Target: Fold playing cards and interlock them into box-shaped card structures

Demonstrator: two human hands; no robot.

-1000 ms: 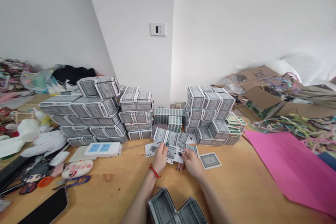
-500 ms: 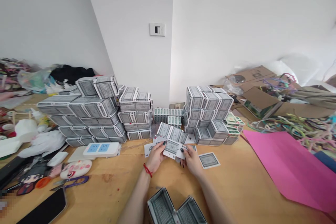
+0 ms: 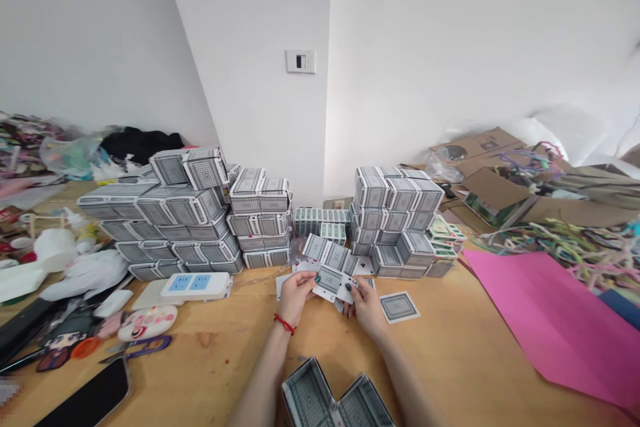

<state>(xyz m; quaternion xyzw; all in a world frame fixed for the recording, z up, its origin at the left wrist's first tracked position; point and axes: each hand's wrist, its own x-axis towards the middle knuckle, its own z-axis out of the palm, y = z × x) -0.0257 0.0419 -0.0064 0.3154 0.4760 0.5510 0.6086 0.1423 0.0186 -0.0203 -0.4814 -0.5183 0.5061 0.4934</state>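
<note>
Between my two hands is a small group of overlapping playing cards [image 3: 331, 280], one with its patterned back up and others showing white faces. My left hand [image 3: 299, 290], with a red cord bracelet at the wrist, pinches their left side. My right hand [image 3: 365, 303] grips their right end, thumb on top. Just beyond lie more cards and a joined piece of folded cards [image 3: 327, 252]. A single card [image 3: 399, 305] rests back up to the right of my right hand. Nearest me, between my forearms, stands an open, angled piece built of cards [image 3: 333, 393].
Stacked card blocks stand at the left [image 3: 170, 213], centre-left [image 3: 259, 217] and right [image 3: 397, 213]. Small green-and-white packs [image 3: 323, 217] sit between them. On the left lie a power strip [image 3: 196, 285], snips [image 3: 143, 347] and a phone [image 3: 85, 397]. Pink paper [image 3: 545, 320] covers the right side.
The held cards have shifted very slightly to the right along with my left hand. Both hands keep their hold, and the camera view has moved a little.
</note>
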